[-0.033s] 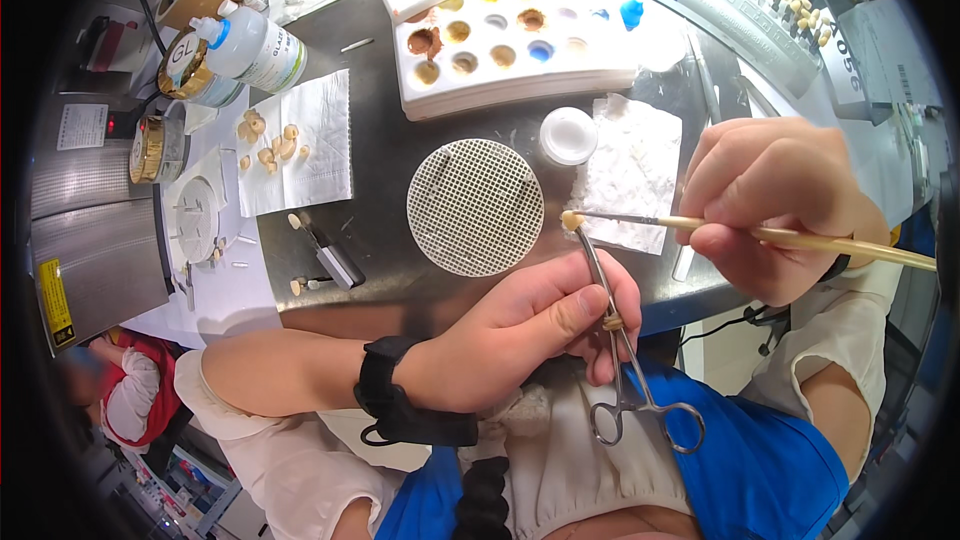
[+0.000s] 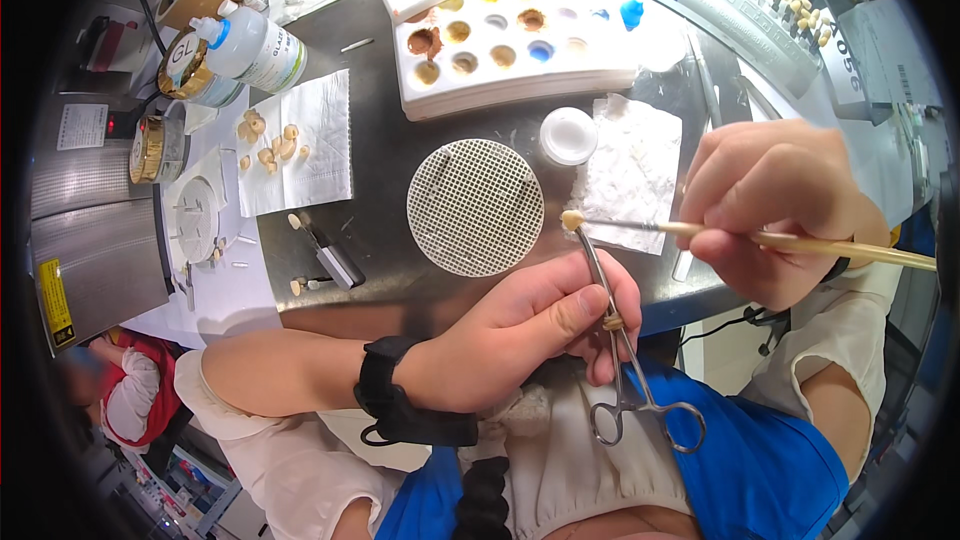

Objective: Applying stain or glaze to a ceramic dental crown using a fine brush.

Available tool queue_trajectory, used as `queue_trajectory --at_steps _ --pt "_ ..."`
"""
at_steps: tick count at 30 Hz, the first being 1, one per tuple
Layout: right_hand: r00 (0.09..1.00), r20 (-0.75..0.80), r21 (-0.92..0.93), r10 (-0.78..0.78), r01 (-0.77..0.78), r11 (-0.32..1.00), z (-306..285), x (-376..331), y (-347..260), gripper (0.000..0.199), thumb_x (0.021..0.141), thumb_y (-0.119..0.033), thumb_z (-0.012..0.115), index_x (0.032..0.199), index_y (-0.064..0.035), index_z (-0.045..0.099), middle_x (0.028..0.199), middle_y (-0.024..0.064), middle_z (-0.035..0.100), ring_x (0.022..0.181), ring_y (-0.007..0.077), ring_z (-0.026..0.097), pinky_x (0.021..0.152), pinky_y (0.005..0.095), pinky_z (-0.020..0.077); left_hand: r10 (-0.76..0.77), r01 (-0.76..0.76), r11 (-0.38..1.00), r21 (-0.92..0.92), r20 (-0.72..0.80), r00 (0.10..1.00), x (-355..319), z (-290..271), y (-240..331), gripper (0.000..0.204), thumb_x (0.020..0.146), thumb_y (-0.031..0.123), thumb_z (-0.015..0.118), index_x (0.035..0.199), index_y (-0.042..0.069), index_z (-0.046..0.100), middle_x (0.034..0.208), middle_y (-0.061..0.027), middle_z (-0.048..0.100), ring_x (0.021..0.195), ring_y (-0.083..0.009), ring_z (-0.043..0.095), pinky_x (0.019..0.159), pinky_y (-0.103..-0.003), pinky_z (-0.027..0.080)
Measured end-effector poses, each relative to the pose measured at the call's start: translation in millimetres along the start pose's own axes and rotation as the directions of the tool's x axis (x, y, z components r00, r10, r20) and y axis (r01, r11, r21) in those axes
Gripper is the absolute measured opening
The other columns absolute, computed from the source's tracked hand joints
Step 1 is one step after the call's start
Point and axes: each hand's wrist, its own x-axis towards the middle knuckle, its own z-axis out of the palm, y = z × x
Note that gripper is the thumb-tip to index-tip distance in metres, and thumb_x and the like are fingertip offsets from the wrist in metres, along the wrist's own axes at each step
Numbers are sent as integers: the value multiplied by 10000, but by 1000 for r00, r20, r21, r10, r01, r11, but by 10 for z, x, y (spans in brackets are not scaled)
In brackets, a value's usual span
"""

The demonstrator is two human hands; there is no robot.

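My left hand (image 2: 545,320) is closed around metal hemostat forceps (image 2: 603,278), whose ring handles hang toward my lap. In the forceps' tips sits a small tooth-coloured dental crown (image 2: 572,220). Pinched in my right hand (image 2: 765,205) is a thin paintbrush (image 2: 790,240) with a pale wooden handle. Its fine tip points left at the crown, close beside it; whether they touch I cannot tell. Just left of the crown, a round white honeycomb tray (image 2: 475,207) lies on the dark metal worktop (image 2: 385,250).
A white palette (image 2: 515,90) with coloured wells is at the back. Near my right hand are a crumpled tissue (image 2: 635,175) and a small white jar (image 2: 568,136). More crowns (image 2: 280,147) lie on a paper towel (image 2: 325,130) at left, near bottles (image 2: 262,52). A person (image 2: 130,390) sits lower left.
The brush tip has drawn back slightly to the right from the crown, with a small shift of my right hand. My left hand and the forceps stay in place.
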Motion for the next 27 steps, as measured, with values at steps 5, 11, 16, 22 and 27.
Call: queue_trajectory --at_steps 5,11,16,22,27 --pt "999 6 88 -33 32 996 -46 -17 -36 239 809 -152 691 747 -71 475 610 80 595 474 179 540 438 287 437 -63 63 998 -2 -25 998 -22 6 48 289 984 295 409 1011 12 461 874 -93 537 719 -144 579 663 -254 492" --pt "1000 1 -34 -16 16 999 -26 -23 3 225 829 -153 675 781 -73 470 617 82 596 473 176 539 436 286 442 -76 75 997 -25 -63 995 -22 32 64 288 980 280 422 1049 4 462 862 -82 551 734 -165 639 638 -260 536" --pt "999 31 -39 -28 30 999 -3 -3 23 225 818 -127 686 784 -70 471 620 90 602 485 185 555 429 285 440 -83 82 996 -19 -65 994 -20 28 59 291 980 280 427 1053 0 458 900 -72 527 735 -174 640 654 -264 534" --pt "998 53 -23 -29 31 999 -19 -1 -13 219 819 -123 685 762 -67 481 619 98 608 473 190 556 427 284 442 -88 87 996 -30 -54 995 -17 18 50 294 979 283 431 1055 1 457 903 -70 518 735 -181 641 654 -264 533" --pt "999 24 19 -39 39 999 -4 -16 -27 229 825 -144 683 756 -64 480 617 96 609 475 192 560 429 288 445 -69 68 997 -26 -49 996 -20 27 51 290 978 279 433 1064 3 453 872 -91 562 715 -189 649 645 -260 529"
